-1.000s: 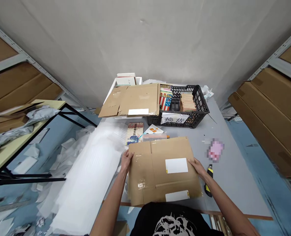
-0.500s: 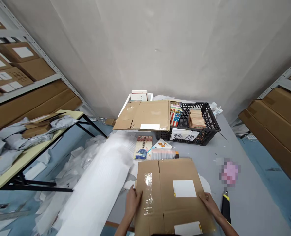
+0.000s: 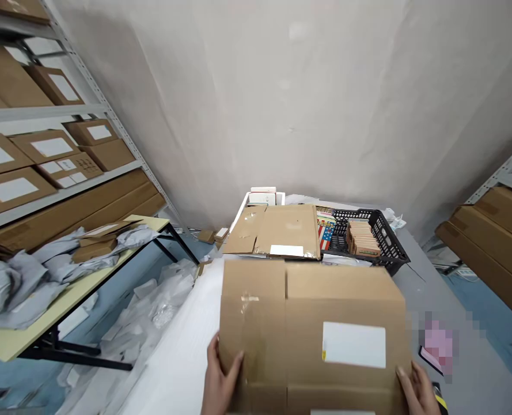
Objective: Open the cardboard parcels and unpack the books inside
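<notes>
Both hands grip a flattened cardboard box (image 3: 307,317) with white labels and strips of clear tape. My left hand (image 3: 222,372) holds its left edge, thumb on the front face. On the opposite edge, my right hand (image 3: 417,386) pinches the cardboard the same way. The raised sheet hides the near part of the table and the lower front of the black crate. Close to my right hand lie a box cutter (image 3: 439,397), partly out of sight, and a pixelated pink item (image 3: 437,349).
Behind stands a black plastic crate (image 3: 400,245) with books (image 3: 363,237), beside another flattened carton (image 3: 288,227). White foam wrap (image 3: 182,346) hangs at the left. A side table (image 3: 76,294) carries grey parcels (image 3: 35,294). Shelves with boxes (image 3: 50,147) line both sides.
The flattened box has risen toward me in both hands and now covers the book and items lying behind it. The camera view has tilted up and turned slightly left.
</notes>
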The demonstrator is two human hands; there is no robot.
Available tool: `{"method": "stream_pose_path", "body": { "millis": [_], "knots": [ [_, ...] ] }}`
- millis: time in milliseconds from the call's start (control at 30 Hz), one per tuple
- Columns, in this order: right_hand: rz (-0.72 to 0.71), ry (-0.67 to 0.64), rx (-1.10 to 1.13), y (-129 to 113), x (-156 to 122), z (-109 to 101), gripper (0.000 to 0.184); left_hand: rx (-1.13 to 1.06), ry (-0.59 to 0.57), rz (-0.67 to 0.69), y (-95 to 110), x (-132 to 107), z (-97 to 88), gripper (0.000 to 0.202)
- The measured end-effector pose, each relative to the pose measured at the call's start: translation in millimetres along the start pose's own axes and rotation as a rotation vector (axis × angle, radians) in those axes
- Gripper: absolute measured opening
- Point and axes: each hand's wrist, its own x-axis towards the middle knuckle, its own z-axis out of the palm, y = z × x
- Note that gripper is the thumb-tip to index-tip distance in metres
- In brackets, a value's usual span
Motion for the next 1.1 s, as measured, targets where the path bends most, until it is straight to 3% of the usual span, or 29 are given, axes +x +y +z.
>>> {"method": "stream_pose_path", "body": {
  "millis": [100,233,333,467,600,800,933,1100],
  "knots": [
    [-0.244,-0.048,0.001,-92,22,49,0.064,-0.005,0.002,0.215,67,82,-16.8,0.068],
    [-0.53,-0.035,-0.094,-197,83,131,0.06,0.067,0.023,0.376,129,208,-8.1,0.067],
    [-0.572,-0.067,-0.247,-246,133,183,0.053,0.186,0.019,0.357,145,288,12.2,0.068],
    [-0.462,-0.079,-0.55,-267,174,233,0.046,0.435,-0.079,0.314,138,360,42.6,0.062],
    [-0.357,-0.041,-0.665,-249,186,266,0.041,0.551,-0.173,0.261,105,386,72.6,0.056],
    [-0.22,-0.006,-0.791,-220,194,282,0.052,0.673,-0.295,0.194,46,384,95.3,0.057],
    [-0.177,-0.066,-0.798,-217,206,283,0.059,0.706,-0.334,0.187,34,391,95.0,0.062],
    [-0.166,-0.112,-0.776,-217,217,284,0.062,0.747,-0.338,0.182,36,397,97.8,0.065]
  ]
}}
